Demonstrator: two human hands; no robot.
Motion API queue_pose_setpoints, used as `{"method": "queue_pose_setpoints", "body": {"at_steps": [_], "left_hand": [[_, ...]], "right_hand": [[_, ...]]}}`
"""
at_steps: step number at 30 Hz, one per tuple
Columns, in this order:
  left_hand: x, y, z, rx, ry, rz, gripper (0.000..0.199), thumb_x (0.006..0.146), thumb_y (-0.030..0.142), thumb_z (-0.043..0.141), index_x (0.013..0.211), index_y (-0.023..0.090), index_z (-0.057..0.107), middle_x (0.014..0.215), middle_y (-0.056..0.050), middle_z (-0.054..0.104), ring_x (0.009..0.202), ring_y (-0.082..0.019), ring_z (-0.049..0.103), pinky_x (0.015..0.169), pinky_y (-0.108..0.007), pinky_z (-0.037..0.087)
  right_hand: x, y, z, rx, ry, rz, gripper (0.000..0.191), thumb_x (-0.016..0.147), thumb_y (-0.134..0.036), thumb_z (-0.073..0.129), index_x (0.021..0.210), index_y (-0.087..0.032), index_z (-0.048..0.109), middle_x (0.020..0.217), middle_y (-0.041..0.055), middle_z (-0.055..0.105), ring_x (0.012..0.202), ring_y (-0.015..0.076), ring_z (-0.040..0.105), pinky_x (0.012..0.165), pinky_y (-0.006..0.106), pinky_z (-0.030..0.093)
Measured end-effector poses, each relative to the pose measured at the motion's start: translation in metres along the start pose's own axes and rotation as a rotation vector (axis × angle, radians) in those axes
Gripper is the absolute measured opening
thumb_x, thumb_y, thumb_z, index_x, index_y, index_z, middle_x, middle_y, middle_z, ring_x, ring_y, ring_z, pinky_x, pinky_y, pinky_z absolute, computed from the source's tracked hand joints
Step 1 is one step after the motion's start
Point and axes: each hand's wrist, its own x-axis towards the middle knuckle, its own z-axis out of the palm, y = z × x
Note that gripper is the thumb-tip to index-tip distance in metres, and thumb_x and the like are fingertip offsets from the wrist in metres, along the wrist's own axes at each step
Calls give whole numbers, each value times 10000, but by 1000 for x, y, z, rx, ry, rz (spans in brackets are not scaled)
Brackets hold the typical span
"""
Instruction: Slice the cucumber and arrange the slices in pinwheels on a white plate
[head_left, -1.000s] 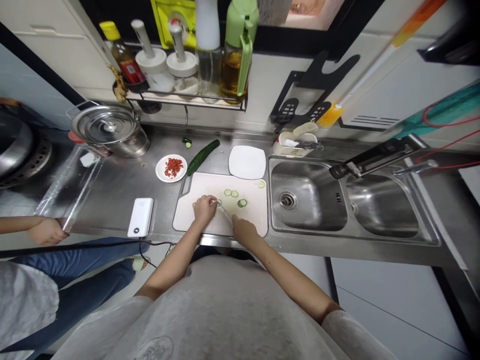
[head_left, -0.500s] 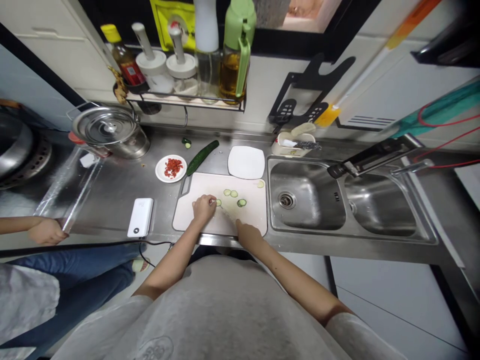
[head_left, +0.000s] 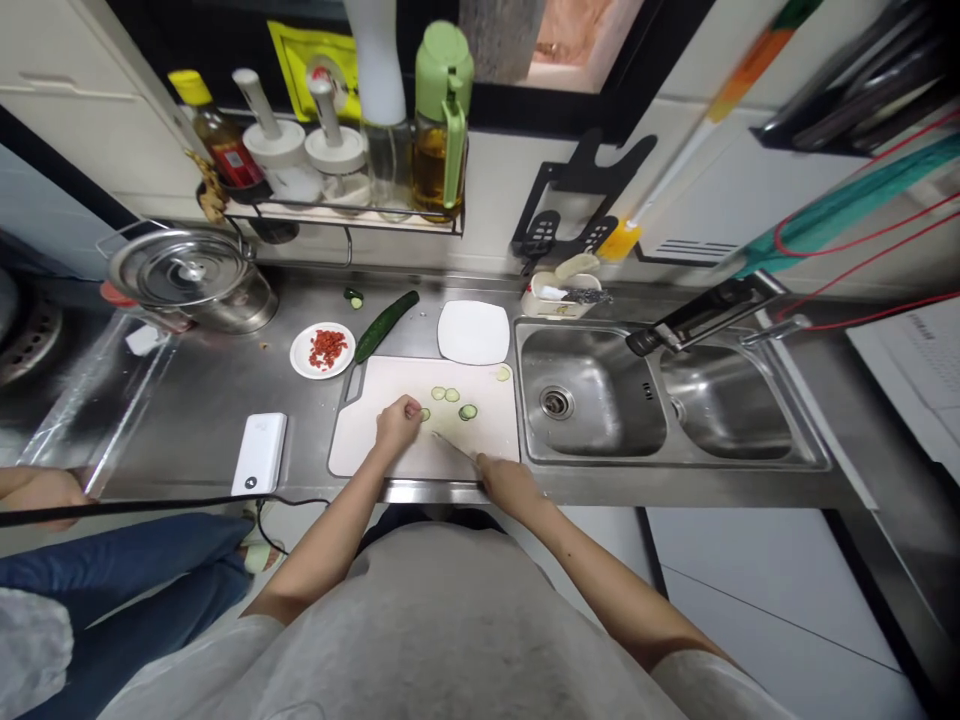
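1. Head view, the knife: a small knife (head_left: 456, 450) is over the near half of a pale cutting board (head_left: 360, 450) on a steel tabletop (head_left: 195, 390); its long axis runs diagonally, the tip pointing away from the person and to the left, towards the left hand
2. Head view, right hand: the right hand (head_left: 511, 487) has its fingers clamped on the knife's handle, at the board's near edge
3. Head view, left hand: the left hand (head_left: 397, 428) is over the board's left half, fingertips drawn close together at a cucumber slice (head_left: 425, 414); I cannot tell whether they grip it
4. Head view, around the hands: a pair of slices (head_left: 439, 394) lies beyond the knife, other slices (head_left: 468, 411) overlap to the right, and a pale slice (head_left: 503, 374) sits at the far right corner
5. Head view, beyond the board: a dark green cucumber (head_left: 386, 328) slants from near left to far right, between a round plate (head_left: 298, 355) of chopped red pieces (head_left: 328, 350) and a bare white square plate (head_left: 472, 332)
6. Head view, compared with half a second ago: the knife's tip, then close beside the left hand's slice, is now clearly apart from it, the right hand drawn back towards the near right; the left hand stays by its slice
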Motion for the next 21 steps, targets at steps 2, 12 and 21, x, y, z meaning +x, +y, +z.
{"method": "queue_pose_setpoints", "body": {"at_steps": [2,12,21], "left_hand": [[3,2,2,-81,-4,4,105,763,276,616,860,238,627,819,25,685,750,-129,613,711,-246,428],[14,67,24,-3,-206,182,134,749,234,599,876,245,641,823,41,687,776,-129,611,786,-268,420],[16,104,54,448,-204,425,464,895,346,444,1354,286,477,1136,-111,607,1078,-291,513,917,-448,322]], "right_hand": [[-4,5,3,-6,20,-16,328,935,-184,354,1237,-177,482,985,139,694,944,263,659,719,310,440],[-12,9,11,-11,63,-31,323,945,-220,359,1239,-195,490,944,131,704,875,242,676,699,285,434],[-8,11,17,-1,88,-29,367,928,-210,379,1282,-195,477,936,125,708,884,248,677,682,281,431]]}}
